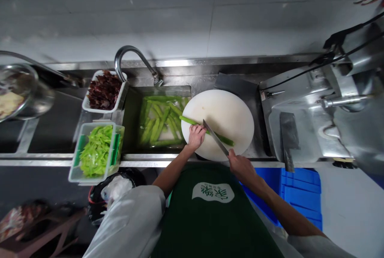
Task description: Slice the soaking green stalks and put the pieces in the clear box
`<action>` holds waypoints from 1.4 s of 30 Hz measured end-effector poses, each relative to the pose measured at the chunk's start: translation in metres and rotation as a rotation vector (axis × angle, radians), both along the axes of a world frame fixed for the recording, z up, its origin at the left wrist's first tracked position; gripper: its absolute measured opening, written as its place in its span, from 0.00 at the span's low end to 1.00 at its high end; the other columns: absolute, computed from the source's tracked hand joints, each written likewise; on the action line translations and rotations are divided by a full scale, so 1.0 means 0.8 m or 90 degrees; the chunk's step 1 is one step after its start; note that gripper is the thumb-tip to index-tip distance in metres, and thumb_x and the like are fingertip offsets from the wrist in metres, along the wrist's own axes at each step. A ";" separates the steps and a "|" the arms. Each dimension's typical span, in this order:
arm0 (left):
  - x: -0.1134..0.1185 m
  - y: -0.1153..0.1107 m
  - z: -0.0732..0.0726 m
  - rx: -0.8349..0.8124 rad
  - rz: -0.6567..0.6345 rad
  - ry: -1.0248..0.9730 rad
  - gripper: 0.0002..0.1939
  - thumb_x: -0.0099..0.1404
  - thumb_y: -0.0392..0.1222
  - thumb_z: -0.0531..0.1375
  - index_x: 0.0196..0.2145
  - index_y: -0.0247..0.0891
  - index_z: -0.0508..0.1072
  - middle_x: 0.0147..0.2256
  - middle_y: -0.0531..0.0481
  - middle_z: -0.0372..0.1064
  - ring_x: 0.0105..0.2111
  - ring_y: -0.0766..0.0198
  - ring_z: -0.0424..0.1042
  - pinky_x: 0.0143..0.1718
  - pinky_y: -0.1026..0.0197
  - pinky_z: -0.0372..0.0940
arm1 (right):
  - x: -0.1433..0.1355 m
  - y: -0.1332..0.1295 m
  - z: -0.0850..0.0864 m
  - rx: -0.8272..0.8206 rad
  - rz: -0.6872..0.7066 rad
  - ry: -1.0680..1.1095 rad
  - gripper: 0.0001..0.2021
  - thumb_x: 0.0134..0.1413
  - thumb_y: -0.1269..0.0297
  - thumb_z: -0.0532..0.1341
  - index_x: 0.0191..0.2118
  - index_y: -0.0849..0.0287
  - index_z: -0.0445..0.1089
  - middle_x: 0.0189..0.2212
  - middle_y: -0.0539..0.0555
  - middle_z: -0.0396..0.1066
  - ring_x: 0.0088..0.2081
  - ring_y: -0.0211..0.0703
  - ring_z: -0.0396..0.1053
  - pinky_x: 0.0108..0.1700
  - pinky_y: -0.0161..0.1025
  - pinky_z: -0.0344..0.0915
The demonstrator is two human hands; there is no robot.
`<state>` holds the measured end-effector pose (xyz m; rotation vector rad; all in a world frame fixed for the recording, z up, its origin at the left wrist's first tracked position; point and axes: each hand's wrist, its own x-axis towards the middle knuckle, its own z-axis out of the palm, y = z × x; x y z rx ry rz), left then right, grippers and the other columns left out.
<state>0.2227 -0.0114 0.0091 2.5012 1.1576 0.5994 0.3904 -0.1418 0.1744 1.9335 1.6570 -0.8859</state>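
The green stalk [225,140] lies on the round white board [235,116], its long axis slanting from the board's left rim, farther from the person, to the near right. The person's left hand [197,136] is on its left part, the fingers bent over it and holding it to the board. A short length pokes out to their left and a longer one lies to their right.

The right hand [240,165] has its fingers wrapped around the handle of a knife [219,141]; the blade points away and to the left. It crosses the stalk obliquely, more steeply than the stalk itself runs, just right of the left fingers. Whether the edge touches the stalk cannot be told from this angle. The left hand is the nearer one; the right stands off at the board's near edge.

Left of the board, more stalks [162,124] lie in the sink [132,120].
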 end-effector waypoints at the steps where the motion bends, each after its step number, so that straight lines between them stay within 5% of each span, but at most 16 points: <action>1: 0.000 0.000 0.000 -0.004 -0.001 -0.001 0.12 0.71 0.38 0.51 0.45 0.44 0.74 0.46 0.45 0.69 0.50 0.53 0.62 0.55 0.45 0.54 | -0.004 0.001 -0.006 -0.004 0.000 0.000 0.14 0.66 0.69 0.45 0.54 0.66 0.57 0.35 0.62 0.75 0.41 0.50 0.75 0.37 0.38 0.59; 7: -0.021 0.016 -0.005 -0.002 0.017 -0.020 0.14 0.71 0.37 0.50 0.45 0.43 0.74 0.45 0.45 0.70 0.49 0.54 0.62 0.55 0.47 0.55 | -0.016 0.010 -0.042 -0.048 -0.014 -0.002 0.15 0.66 0.71 0.44 0.54 0.68 0.57 0.38 0.64 0.75 0.42 0.51 0.74 0.38 0.40 0.60; 16: -0.033 0.030 -0.010 -0.005 0.013 -0.002 0.14 0.69 0.36 0.51 0.48 0.43 0.73 0.47 0.44 0.69 0.51 0.52 0.62 0.56 0.45 0.54 | -0.025 0.024 0.008 -0.002 -0.002 0.007 0.16 0.66 0.70 0.43 0.55 0.67 0.58 0.36 0.63 0.75 0.42 0.52 0.74 0.40 0.40 0.61; 21: -0.039 0.038 -0.002 -0.012 0.018 -0.007 0.13 0.71 0.39 0.50 0.45 0.43 0.73 0.47 0.45 0.69 0.51 0.53 0.62 0.56 0.45 0.55 | -0.041 0.040 -0.029 0.001 -0.014 0.029 0.16 0.65 0.70 0.46 0.55 0.68 0.60 0.38 0.63 0.75 0.43 0.49 0.74 0.41 0.38 0.62; 24: -0.055 0.059 0.009 -0.007 0.113 -0.019 0.11 0.71 0.43 0.52 0.42 0.42 0.74 0.47 0.43 0.67 0.51 0.51 0.60 0.54 0.44 0.56 | -0.038 0.042 -0.052 0.004 -0.023 0.035 0.18 0.67 0.67 0.47 0.58 0.68 0.56 0.39 0.63 0.75 0.43 0.49 0.74 0.40 0.38 0.61; 28: -0.060 0.064 0.018 -0.019 0.113 -0.038 0.11 0.71 0.45 0.53 0.40 0.40 0.74 0.46 0.42 0.66 0.51 0.51 0.58 0.54 0.47 0.58 | -0.018 0.032 -0.061 0.031 -0.043 0.040 0.16 0.69 0.63 0.43 0.53 0.64 0.60 0.39 0.62 0.75 0.42 0.48 0.74 0.39 0.37 0.60; 35: -0.028 0.000 0.005 0.012 0.138 -0.022 0.10 0.71 0.43 0.53 0.40 0.42 0.74 0.46 0.43 0.67 0.51 0.50 0.59 0.52 0.46 0.56 | -0.004 0.005 -0.033 -0.012 -0.023 -0.004 0.16 0.69 0.63 0.41 0.51 0.63 0.60 0.36 0.62 0.75 0.40 0.51 0.75 0.37 0.39 0.59; 42: -0.027 0.006 0.005 0.010 0.093 -0.008 0.11 0.71 0.40 0.52 0.42 0.42 0.74 0.43 0.43 0.67 0.48 0.52 0.62 0.51 0.47 0.55 | -0.021 -0.006 -0.001 -0.005 0.000 0.007 0.13 0.67 0.67 0.44 0.49 0.63 0.60 0.33 0.60 0.74 0.37 0.48 0.74 0.36 0.38 0.58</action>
